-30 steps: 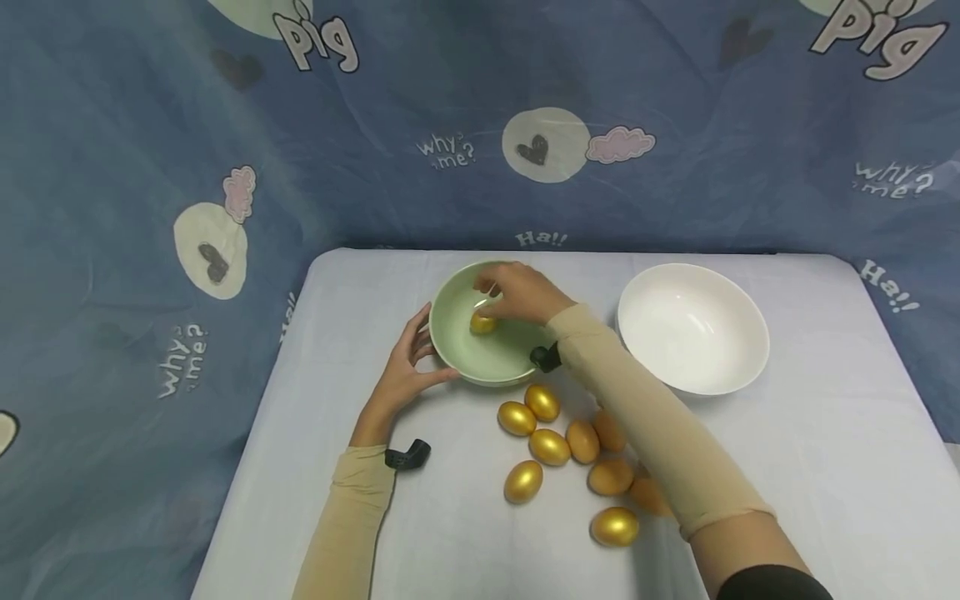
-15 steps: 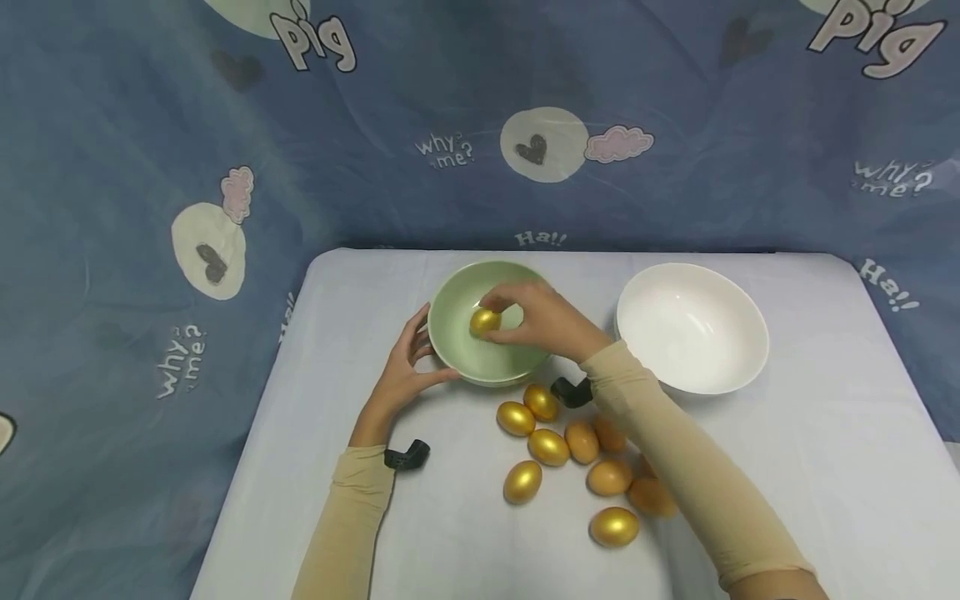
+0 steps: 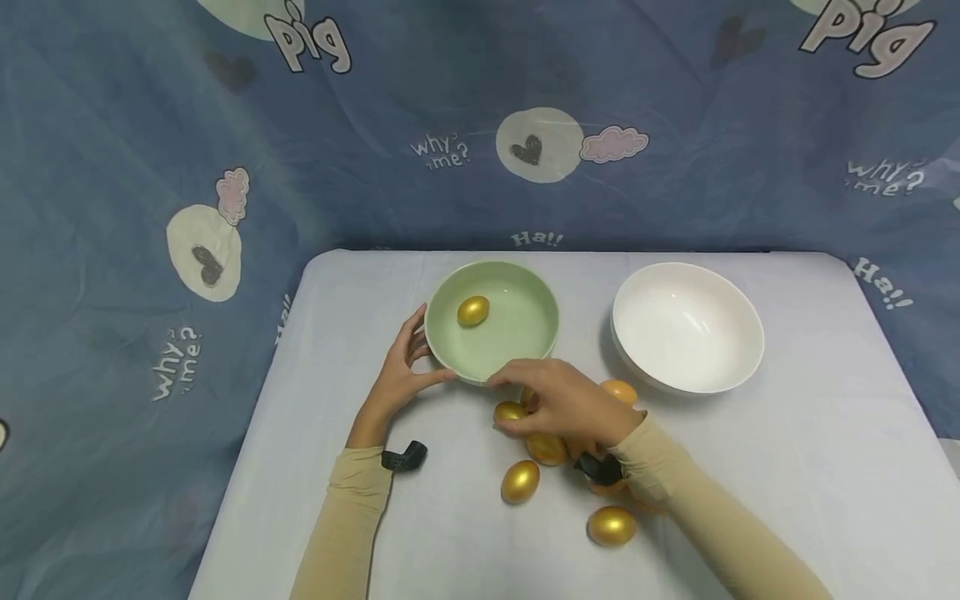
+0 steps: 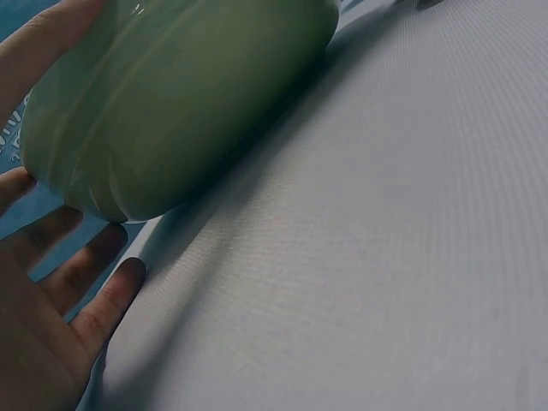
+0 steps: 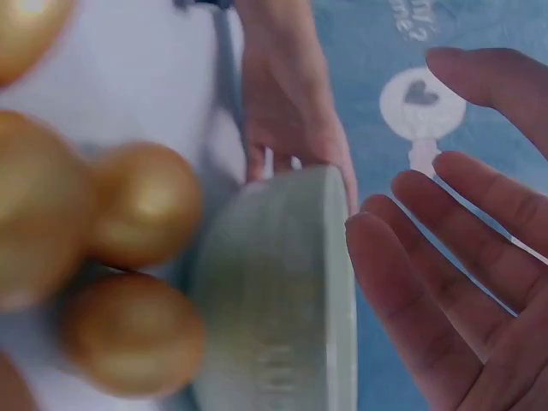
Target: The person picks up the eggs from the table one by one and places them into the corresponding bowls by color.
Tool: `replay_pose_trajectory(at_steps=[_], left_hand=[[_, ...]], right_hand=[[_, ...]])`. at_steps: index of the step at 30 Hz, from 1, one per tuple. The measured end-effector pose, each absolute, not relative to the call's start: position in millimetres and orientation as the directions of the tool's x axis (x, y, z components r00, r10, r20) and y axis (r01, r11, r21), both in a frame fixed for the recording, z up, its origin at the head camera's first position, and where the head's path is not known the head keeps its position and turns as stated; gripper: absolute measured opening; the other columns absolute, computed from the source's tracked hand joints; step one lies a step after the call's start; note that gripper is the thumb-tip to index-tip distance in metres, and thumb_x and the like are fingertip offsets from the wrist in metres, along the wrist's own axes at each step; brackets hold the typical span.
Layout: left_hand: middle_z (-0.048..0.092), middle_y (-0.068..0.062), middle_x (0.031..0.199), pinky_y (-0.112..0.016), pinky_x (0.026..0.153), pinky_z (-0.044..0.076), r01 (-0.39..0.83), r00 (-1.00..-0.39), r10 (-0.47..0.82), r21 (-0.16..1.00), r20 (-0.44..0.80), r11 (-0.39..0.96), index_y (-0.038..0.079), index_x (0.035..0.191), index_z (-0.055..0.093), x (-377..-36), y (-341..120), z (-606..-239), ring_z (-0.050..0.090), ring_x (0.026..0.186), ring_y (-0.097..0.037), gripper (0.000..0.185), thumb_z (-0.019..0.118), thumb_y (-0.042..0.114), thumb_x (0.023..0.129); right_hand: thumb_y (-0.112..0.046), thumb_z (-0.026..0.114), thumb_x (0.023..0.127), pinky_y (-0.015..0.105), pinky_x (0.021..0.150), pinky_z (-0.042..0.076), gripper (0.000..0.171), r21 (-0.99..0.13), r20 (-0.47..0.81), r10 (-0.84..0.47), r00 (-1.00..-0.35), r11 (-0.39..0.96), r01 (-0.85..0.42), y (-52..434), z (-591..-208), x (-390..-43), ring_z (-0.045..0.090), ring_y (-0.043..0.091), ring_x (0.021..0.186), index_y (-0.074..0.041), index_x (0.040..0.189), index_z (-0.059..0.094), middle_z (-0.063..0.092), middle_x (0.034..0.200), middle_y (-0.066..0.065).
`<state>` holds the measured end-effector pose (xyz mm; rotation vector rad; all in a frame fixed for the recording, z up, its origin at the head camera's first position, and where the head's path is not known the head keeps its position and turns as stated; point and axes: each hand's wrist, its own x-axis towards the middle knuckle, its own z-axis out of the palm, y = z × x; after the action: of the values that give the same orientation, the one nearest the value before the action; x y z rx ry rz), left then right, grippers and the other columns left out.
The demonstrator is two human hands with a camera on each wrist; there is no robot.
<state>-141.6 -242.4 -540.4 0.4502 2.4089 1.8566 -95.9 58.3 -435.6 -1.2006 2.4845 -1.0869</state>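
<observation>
Head view: one smooth golden egg [image 3: 473,311] is cradled in the glazed green bowl [image 3: 513,329], its long axis laid nearly crosswise, its narrower end hard to tell. The green bowl is touched by the left hand [image 3: 403,377], fingers spread. Other eggs [image 3: 521,482] are partly hidden by the right hand [image 3: 566,400], fingers apart.
</observation>
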Motion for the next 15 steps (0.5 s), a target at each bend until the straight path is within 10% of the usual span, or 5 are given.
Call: replay_pose_trajectory(at_steps=[15], left_hand=[[0.024, -0.013, 0.172, -0.037, 0.116, 0.048, 0.165, -0.955, 0.276, 0.964, 0.104, 0.207, 0.008, 0.165, 0.018, -133, -235, -512, 0.038, 0.150, -0.043, 0.116, 0.090, -0.003, 0.075]], right_hand=[[-0.039, 0.084, 0.085, 0.022, 0.078, 0.053, 0.043, -0.632, 0.032, -0.754, -0.656, 0.493, -0.598, 78, -475, -48, 0.062, 0.009, 0.085, -0.019, 0.122, 0.072, 0.075, 0.109, -0.007]])
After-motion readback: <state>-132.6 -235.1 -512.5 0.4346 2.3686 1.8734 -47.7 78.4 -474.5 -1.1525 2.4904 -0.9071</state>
